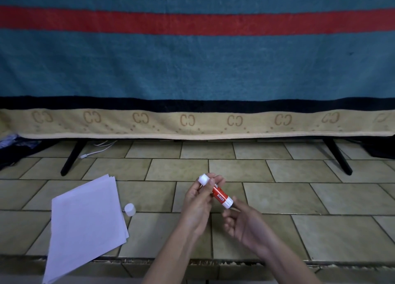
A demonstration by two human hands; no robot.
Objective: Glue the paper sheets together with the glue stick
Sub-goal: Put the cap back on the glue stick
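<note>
Left hand (199, 195) grasps glue stick (220, 195), long axis tilted, glue end up-left | right hand (243, 221) pinches its base | paper sheets (85, 215) lie on table (320, 198), left of both grips; left hand nearer | cap (130, 209) beside sheets.

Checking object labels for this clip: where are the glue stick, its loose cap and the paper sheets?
glue stick (220, 195): head view, red label on barrel.
cap (130, 209): head view, white side wall.
paper sheets (85, 219): head view, middle of top sheet.
</note>
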